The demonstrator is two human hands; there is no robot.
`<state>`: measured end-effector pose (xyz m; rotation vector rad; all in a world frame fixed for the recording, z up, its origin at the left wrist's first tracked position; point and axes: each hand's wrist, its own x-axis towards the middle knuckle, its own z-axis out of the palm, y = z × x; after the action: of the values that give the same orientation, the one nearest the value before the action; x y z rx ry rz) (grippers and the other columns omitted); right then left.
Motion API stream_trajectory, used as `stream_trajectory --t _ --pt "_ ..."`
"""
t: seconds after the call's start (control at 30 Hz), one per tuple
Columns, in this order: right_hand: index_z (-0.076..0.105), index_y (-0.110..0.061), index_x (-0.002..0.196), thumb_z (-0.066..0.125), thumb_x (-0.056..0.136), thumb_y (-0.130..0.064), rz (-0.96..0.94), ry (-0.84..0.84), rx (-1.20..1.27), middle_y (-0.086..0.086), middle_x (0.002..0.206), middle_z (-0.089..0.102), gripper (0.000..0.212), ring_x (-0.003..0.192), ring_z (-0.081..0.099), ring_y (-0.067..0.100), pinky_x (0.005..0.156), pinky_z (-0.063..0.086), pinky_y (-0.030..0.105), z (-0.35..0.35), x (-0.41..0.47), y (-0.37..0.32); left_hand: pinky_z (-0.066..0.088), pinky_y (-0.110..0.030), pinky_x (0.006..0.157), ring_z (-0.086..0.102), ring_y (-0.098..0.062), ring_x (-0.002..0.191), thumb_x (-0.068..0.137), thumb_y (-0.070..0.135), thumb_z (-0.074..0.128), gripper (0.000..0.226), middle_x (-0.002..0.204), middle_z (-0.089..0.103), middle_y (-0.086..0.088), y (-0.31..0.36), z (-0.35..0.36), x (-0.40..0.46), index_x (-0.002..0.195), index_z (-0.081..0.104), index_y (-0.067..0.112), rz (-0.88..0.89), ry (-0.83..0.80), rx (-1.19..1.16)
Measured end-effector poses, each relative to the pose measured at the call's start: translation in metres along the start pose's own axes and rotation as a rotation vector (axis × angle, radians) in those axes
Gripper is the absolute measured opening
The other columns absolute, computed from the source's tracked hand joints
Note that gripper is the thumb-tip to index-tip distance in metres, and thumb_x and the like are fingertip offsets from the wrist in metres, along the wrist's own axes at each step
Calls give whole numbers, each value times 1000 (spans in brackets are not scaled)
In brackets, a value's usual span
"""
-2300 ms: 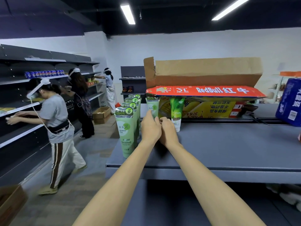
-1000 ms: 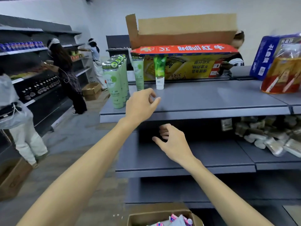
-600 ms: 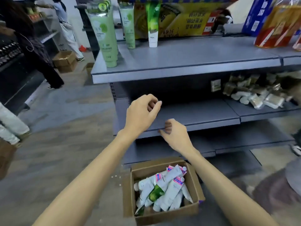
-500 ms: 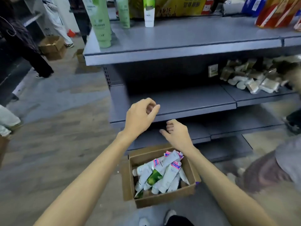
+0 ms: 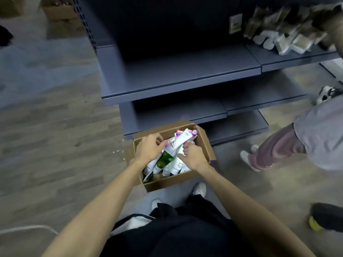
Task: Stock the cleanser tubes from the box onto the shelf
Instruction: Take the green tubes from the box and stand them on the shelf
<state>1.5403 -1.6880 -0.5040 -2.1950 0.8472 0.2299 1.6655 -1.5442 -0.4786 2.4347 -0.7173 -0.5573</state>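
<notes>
Wood-look floor [image 5: 46, 145] before grey shelf unit [image 5: 176, 78]. Item: open cardboard box [image 5: 168, 181] on floor at shelf foot, holding a jumble of cleanser tubes [image 5: 178, 164], white and green, lying flat. Left hand [image 5: 150, 149] and right hand [image 5: 193, 154] both inside box, fingers curled among tubes; actual grip cannot be told. Wrapped packets [image 5: 285, 36] on right-hand shelf.

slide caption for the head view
Both hands reach into an open brown cardboard box of white and green cleanser tubes.
</notes>
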Motion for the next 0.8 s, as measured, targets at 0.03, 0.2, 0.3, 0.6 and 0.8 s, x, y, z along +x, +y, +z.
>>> stream_trajectory --t 0.03,0.2,0.3,0.6,0.8 --pt "61 -11 94 72 88 -29 12 -18 -17 9 85 69 22 85 63 26 83 51 36 5 -1 5 51 -31 73 66 -18 87 91 44 64 23 90 73 6 -5 6 0 96 69 23 -21 -22 5" --pt "62 -5 114 72 88 -31 56 -88 -35 11 104 73 38 107 64 26 93 50 35 18 1 26 53 -35 79 66 -22 89 89 37 67 19 93 71 5 -22 34 1 101 68 22 -111 -107 10" --pt "59 -5 126 73 87 -30 73 -105 -24 11 114 70 48 109 65 25 95 52 35 19 1 31 52 -40 89 66 -22 95 87 32 70 20 100 70 4 -30 50 4 106 67 26 -138 -162 37" --pt "59 -5 126 72 89 -31 64 -136 -51 11 110 69 47 106 64 24 96 52 34 19 5 48 36 -36 114 40 -26 139 89 5 61 67 154 41 -4 -39 87 7 150 39 21 -128 -208 118" --pt "59 -6 120 71 89 -29 84 -144 -48 11 97 67 41 98 63 26 84 46 26 20 6 59 28 -34 118 36 -26 140 84 0 63 68 146 49 -5 -38 102 15 146 43 17 -88 -196 213"
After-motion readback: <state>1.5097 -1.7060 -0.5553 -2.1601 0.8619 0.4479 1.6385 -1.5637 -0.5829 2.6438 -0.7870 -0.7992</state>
